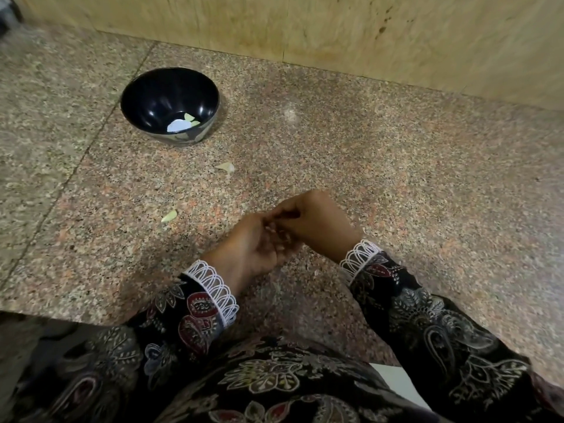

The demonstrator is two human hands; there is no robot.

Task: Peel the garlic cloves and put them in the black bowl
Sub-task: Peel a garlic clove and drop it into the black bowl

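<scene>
The black bowl (143, 96) stands on the granite counter at the far left and holds a couple of pale peeled garlic cloves (189, 118). Two loose cloves lie on the counter: one (226, 167) in front of the bowl, another (169, 215) nearer me. My left hand (248, 248) and my right hand (317, 222) meet in the middle, fingers curled together around something small. What they pinch is hidden by the fingers and motion blur.
A granite counter (396, 166) runs to a yellowish wall panel (335, 29) at the back. Its front edge lies near my body. A white sheet (399, 386) shows at the lower right by my patterned sleeve.
</scene>
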